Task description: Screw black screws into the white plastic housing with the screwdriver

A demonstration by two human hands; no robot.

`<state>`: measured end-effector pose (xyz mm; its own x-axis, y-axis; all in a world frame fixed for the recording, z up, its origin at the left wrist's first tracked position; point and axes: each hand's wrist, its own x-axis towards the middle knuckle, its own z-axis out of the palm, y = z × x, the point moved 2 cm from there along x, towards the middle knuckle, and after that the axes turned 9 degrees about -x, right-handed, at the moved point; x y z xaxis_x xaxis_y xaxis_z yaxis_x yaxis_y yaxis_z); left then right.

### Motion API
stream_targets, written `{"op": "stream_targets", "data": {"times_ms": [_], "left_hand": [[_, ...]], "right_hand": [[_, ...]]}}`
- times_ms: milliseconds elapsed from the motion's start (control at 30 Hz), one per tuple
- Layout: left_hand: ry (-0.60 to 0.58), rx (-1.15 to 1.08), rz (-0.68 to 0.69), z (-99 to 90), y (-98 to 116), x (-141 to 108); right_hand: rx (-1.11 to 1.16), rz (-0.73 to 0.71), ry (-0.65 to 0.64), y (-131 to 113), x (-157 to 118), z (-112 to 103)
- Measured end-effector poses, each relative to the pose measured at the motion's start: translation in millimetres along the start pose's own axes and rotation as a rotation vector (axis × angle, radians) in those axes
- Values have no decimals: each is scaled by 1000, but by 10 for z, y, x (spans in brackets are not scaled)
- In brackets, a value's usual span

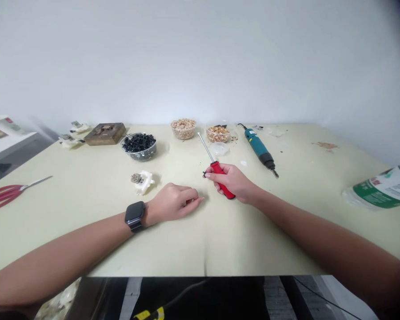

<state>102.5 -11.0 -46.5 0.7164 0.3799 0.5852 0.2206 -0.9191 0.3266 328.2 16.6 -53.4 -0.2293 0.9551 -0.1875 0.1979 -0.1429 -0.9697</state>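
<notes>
My right hand (231, 180) is closed round the red handle of a screwdriver (216, 167), its metal shaft slanting up and away to the left. Between that hand's thumb and forefinger sits a small black piece (204, 174). Close by on the left, my left hand (175, 202) rests on the table with its fingers curled in; whatever they hold, if anything, is hidden. A white plastic part with a round metal piece (142, 181) lies just beyond the left wrist. Behind it stands a clear bowl of small black parts (140, 147).
Along the back are a brown block (105, 134), white parts (70, 141), tubs of small beige (183, 129) and orange-brown pieces (218, 134), and a lid (221, 149). A teal power screwdriver (260, 149) lies right. Red scissors (8, 195) are far left; a labelled plastic container (382, 189), far right.
</notes>
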Motion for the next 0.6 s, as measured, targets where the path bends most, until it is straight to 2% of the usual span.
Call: {"op": "stream_targets", "data": {"times_ms": [333, 600], "left_hand": [[-44, 169, 177, 6, -3, 12], [-45, 157, 168, 32, -7, 3]], "right_hand": [[-196, -40, 50, 8, -45, 13], [-208, -26, 48, -6, -51, 31]]}}
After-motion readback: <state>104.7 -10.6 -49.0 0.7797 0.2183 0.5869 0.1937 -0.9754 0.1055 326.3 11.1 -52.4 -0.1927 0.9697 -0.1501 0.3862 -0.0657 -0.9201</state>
